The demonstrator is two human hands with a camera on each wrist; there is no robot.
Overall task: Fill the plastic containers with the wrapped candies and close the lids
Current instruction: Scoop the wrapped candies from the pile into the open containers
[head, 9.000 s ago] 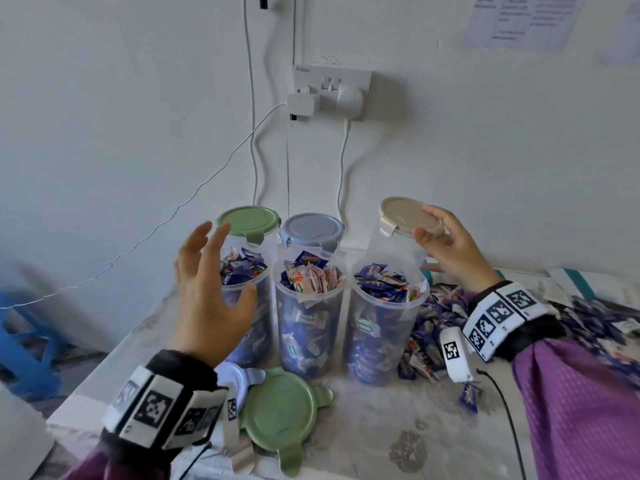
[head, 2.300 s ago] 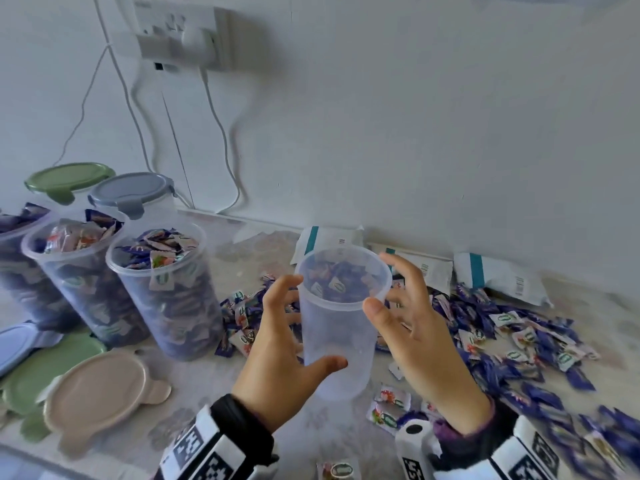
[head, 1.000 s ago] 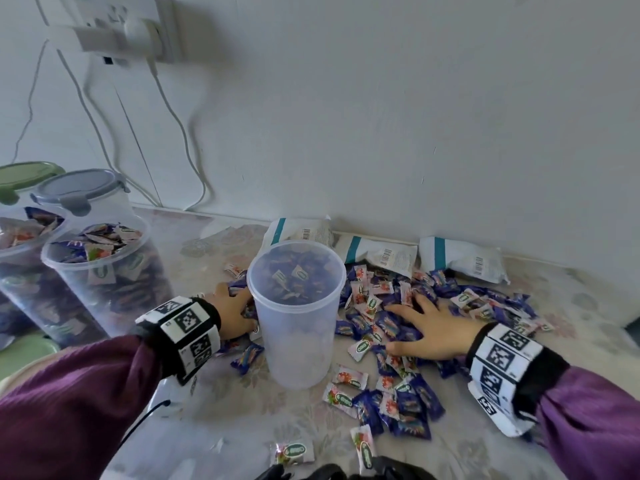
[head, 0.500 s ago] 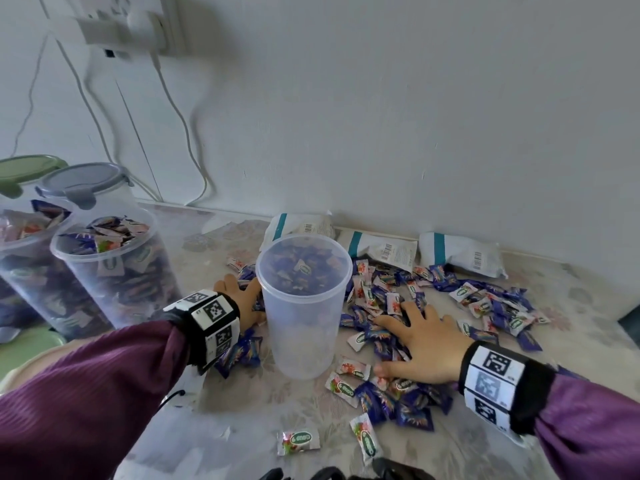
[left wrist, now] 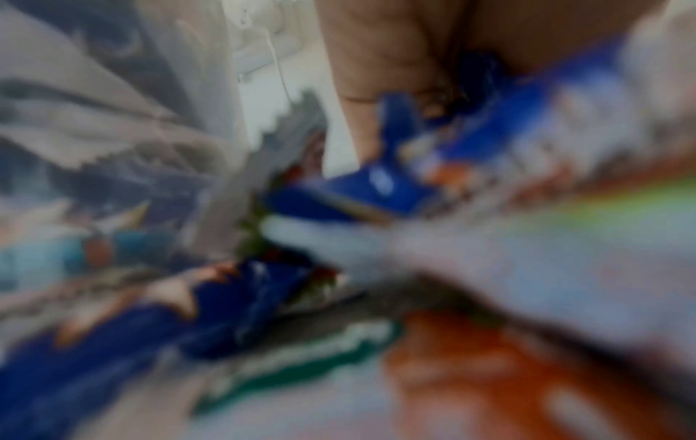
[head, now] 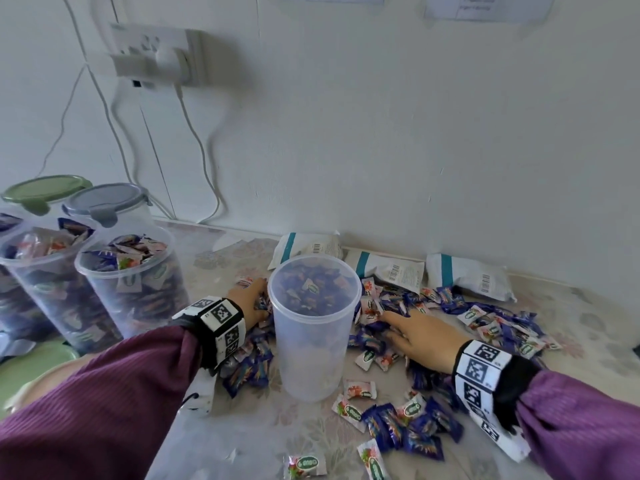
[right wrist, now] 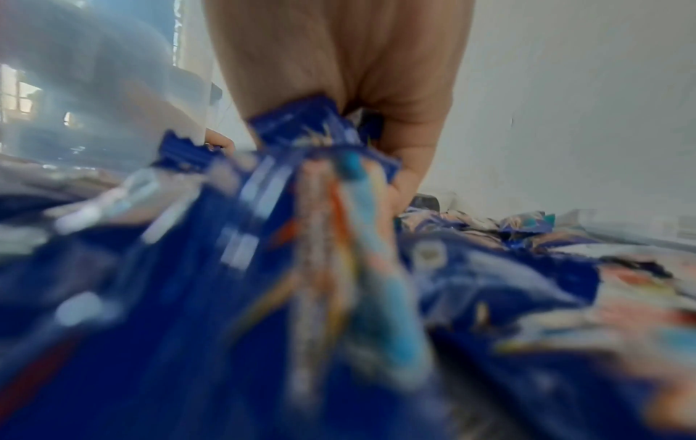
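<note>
One open container [head: 313, 344] between left hand [head: 251, 303], right hand [head: 427, 337]; three bags [head: 467, 277] behind.

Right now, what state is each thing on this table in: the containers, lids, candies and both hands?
Middle container: upright, lid off, looks empty.
Nearest filled container: full, lid off.
Filled container left of it: full, lid off.
Green-lidded container: lid on.
Grey-lidded container: lid on.
Loose candies: scattered, unpacked.
Left hand: on candies, grip unclear.
Right hand: on candies, grip unclear.
</note>
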